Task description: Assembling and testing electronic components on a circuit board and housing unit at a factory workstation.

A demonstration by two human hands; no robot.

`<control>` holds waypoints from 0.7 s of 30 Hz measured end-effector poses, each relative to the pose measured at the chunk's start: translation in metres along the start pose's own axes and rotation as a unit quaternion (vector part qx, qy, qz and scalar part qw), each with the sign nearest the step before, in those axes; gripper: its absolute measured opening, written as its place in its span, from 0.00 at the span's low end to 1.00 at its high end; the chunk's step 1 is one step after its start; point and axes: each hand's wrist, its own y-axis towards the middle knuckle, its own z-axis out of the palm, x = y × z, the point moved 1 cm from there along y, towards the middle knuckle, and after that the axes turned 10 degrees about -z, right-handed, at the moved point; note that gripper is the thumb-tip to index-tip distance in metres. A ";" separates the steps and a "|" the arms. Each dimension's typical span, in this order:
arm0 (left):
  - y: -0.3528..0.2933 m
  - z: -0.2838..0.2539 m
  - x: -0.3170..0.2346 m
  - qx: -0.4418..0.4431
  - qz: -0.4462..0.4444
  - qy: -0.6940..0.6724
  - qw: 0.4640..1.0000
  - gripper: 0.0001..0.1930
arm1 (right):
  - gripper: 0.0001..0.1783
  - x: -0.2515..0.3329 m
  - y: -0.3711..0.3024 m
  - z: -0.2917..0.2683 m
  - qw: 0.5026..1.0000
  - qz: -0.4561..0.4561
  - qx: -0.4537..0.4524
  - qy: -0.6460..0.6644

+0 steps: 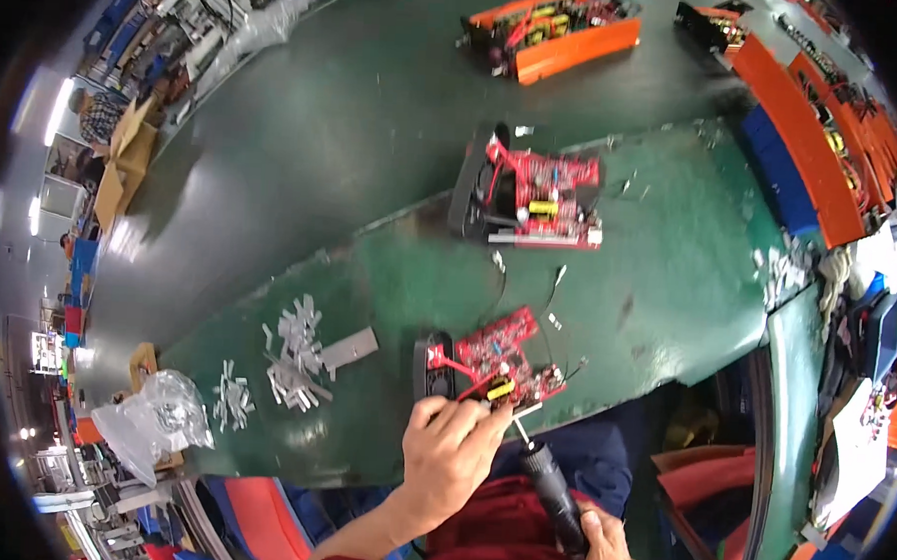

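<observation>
Circuit-board assembly (pixel 501 344), a red board with a black end panel on its left, lies by the near edge of the green surface (pixel 673 290), directly in front of the person. The left hand (pixel 447 465) reaches over its near side with fingers curled and touching there; whether that grip pinches the board or a small part is hidden, so I cannot tell. The right hand (pixel 605 542) has its grip closed around the lower end of a black cylindrical screwdriver (pixel 553 497), tilted so that its thin shaft points up and leftward to the near side of the board; the exact contact at the tip is too small to make out. Farther back stands a second red assembly (pixel 557 197), and beyond it an orange-sided unit (pixel 578 57). To the left of the nearer assembly lie a flat gray plate (pixel 350 352), a loose pile of gray strips (pixel 299 332) beside it, and a smaller heap of strips (pixel 231 401). A clear plastic bag (pixel 154 419) sits farther left.
</observation>
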 end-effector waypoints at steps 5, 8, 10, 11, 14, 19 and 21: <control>0.000 -0.009 -0.003 0.010 0.000 0.002 1.000 0.09 | 0.38 -0.013 0.009 -0.008 0.984 0.073 0.120 0.111; 0.001 -0.007 -0.004 0.014 0.005 0.005 1.000 0.07 | 0.44 -0.031 0.017 -0.010 0.947 0.123 0.154 0.256; 0.006 -0.005 -0.005 0.010 0.014 0.012 1.000 0.07 | 0.44 -0.031 0.022 -0.014 0.888 0.145 0.237 0.368; 0.007 -0.006 -0.005 0.011 0.020 0.019 1.000 0.07 | 0.44 -0.032 0.023 -0.017 0.887 0.138 0.238 0.371; 0.009 -0.016 -0.009 0.003 0.049 0.046 0.998 0.07 | 0.37 -0.024 0.021 -0.034 0.968 0.089 0.205 0.117; 0.036 -0.068 -0.033 -0.060 0.134 0.040 0.988 0.10 | 0.31 -0.017 0.001 -0.078 0.986 -0.109 0.071 -0.108; 0.064 -0.091 -0.051 -0.106 0.188 0.058 0.975 0.12 | 0.27 -0.019 0.002 -0.100 0.985 -0.119 0.069 -0.102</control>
